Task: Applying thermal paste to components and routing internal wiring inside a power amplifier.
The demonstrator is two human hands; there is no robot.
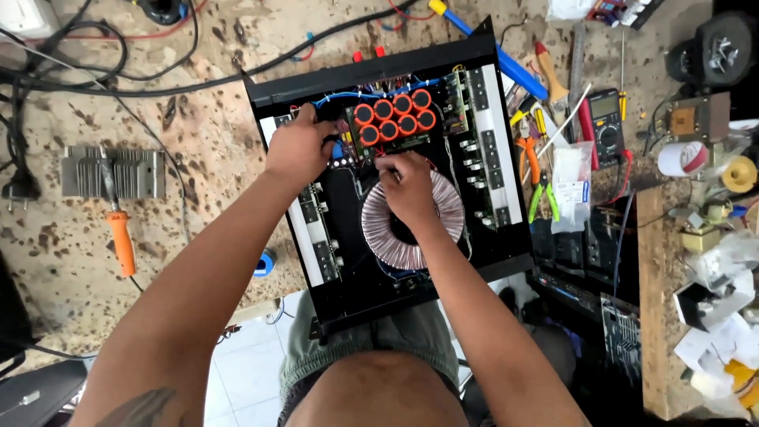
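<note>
capacitors [393, 118] — 8 | toroidal transformer [413, 221] — 1 | multimeter [606, 126] — 1

Worn workbench top [71, 261] with dark brown stains, pale tiled floor [245, 356] below its edge, black cables [95, 75] across the far left, wooden board [652, 277] at right, even light, maybe daylight

Both hands [299, 148] [409, 188] inside open amp chassis [506, 257].
</note>
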